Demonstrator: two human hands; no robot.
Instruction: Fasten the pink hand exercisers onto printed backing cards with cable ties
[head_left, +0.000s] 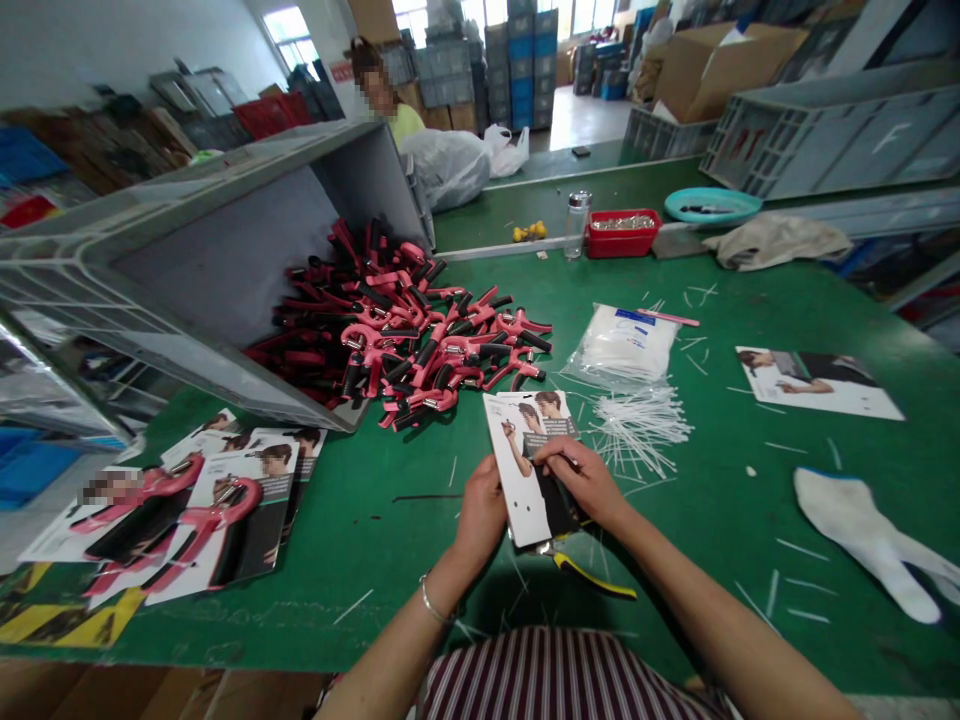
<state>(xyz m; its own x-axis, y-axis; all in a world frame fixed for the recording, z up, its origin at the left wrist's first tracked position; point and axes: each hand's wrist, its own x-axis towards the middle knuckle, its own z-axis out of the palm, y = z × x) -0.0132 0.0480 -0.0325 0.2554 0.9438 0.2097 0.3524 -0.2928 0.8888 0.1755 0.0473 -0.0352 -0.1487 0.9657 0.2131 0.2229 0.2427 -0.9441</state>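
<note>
Holding a printed hand-grip card (529,470) with the left hand (480,515) and right hand (581,480), yellow-handled pliers (592,577) showing beneath it, near a heap of pink-and-black hand grippers (405,330).

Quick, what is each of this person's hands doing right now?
Left hand: closed, holding a printed card by its edge.
Right hand: closed on the same card, gripping it from above.
</note>
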